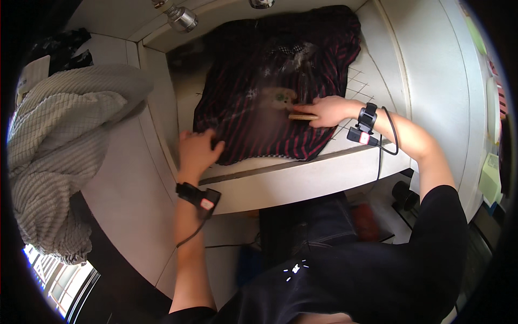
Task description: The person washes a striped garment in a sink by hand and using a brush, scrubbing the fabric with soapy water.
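A dark garment with red stripes (232, 129) is spread over the white sink's basin, with whitish streaks like suds on it. My right hand (329, 112) reaches in from the right, closed around a tan, wooden-looking brush (303, 116) pressed to the cloth; motion blurs its outline. Just beyond it is a pale beige patch (278, 98) with a green spot, whose kind I cannot make out. At the garment's near left corner, my left hand (198, 152) touches the cloth, thumb and fingers apart.
Metal tap fittings (182, 19) hang over the far edge. A grey waffle-textured cloth (81, 102) drapes over the ledge at left, beside a black plastic bag (54, 51). The white sink rim (302, 181) runs in front of me. Black devices with cables (368, 119) are strapped to both wrists.
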`<state>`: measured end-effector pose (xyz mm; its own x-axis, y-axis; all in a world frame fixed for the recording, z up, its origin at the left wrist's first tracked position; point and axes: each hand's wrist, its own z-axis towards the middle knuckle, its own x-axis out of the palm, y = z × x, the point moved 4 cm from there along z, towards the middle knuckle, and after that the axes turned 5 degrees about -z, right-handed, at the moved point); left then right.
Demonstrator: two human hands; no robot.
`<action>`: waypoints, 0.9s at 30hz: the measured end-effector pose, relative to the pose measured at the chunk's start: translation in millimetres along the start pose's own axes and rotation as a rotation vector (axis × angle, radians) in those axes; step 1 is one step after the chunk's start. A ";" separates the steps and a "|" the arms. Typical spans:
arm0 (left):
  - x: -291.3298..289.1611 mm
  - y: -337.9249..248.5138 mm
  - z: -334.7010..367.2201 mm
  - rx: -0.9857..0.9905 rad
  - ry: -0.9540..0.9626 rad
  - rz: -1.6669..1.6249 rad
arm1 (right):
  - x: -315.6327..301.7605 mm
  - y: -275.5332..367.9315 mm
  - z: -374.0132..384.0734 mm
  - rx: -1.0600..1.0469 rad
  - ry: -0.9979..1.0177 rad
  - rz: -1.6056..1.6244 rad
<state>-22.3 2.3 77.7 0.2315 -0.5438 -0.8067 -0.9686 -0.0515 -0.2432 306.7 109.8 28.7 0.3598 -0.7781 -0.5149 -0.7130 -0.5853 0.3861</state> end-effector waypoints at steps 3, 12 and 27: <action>18.2 -66.0 5.4 0.503 -0.197 -0.199 | -0.9 -10.7 26.6 -0.197 -0.021 0.219; 93.5 -143.9 42.5 0.623 -0.208 -0.197 | -38.3 -69.6 72.8 0.179 -0.933 0.518; 68.6 -122.5 -24.4 0.369 -0.070 -0.577 | -47.8 -129.4 90.8 0.362 -0.639 -0.494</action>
<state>110.0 -49.2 65.3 0.7186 -0.4588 -0.5227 -0.5969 -0.0213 -0.8020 327.1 243.4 -66.2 0.3493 -0.1156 -0.9298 -0.7508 -0.6282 -0.2040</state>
